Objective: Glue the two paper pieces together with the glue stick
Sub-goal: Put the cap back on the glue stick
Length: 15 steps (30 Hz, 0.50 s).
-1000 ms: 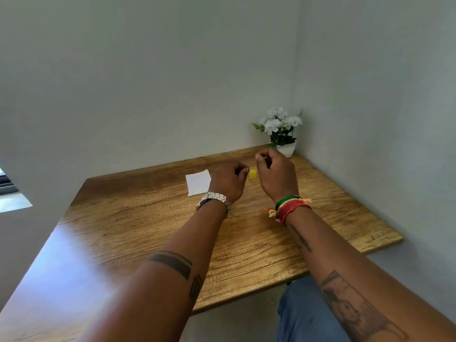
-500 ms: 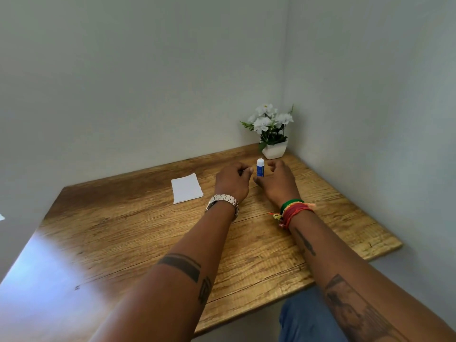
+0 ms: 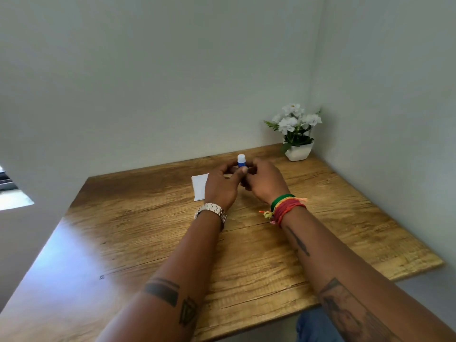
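One worktop [image 3: 345, 230], wood grain, set into a corner between two pale walls; a glare patch covers its near-left part. Your two forearms reach across it from the near edge and take up most of the middle.

Count of hands: two, brought together at the far centre. Your left hand [image 3: 219, 185] wears one metal watch [image 3: 212, 210] at the wrist; your right hand [image 3: 265, 180] wears a stack of green, red and orange wristbands [image 3: 286, 206]. The fingers of both hands curl in round one glue stick [image 3: 241, 161], held upright between them. Only its white cap and a strip of blue body show above the fingers; the lower part is hidden by the hands. Your left thumb lies across the front of it.

Count of paper: one white patch [image 3: 199, 186] visible, flat on the worktop just left of your left hand, its right edge covered by that hand. Whether it is one piece or two stacked cannot be told.

One white pot of white flowers [image 3: 297, 134] stands in the far right corner, well apart from the hands.
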{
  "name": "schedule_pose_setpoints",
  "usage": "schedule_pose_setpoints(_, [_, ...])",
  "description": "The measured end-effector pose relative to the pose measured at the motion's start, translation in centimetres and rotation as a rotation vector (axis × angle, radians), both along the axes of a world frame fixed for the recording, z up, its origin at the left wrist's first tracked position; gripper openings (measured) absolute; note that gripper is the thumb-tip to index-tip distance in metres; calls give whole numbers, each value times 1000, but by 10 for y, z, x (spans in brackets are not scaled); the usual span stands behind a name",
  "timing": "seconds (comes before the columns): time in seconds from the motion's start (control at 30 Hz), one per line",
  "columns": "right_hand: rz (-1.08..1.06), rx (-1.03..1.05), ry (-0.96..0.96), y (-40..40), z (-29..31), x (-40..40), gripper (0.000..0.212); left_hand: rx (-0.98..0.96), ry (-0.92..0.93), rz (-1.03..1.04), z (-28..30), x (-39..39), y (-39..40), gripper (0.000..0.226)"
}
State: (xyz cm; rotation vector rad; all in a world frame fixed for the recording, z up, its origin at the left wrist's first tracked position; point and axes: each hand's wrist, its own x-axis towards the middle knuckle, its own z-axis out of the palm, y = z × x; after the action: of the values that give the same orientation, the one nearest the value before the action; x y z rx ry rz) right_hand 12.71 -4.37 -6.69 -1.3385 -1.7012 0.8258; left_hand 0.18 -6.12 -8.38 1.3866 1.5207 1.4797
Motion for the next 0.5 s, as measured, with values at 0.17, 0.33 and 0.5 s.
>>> schedule_pose_setpoints(0.17, [195, -17, -12, -5, -12, -29, 30, -25, -144, 70, -11, -30, -9, 24])
schedule_pose_setpoints(0.33, [386, -135, 80, -8, -22, -14, 24, 13, -111, -1, -16, -35, -11, 12])
schedule_pose_setpoints(0.5, [340, -175, 96, -7, -23, -13, 13, 13, -74, -13, -14, -32, -6, 15])
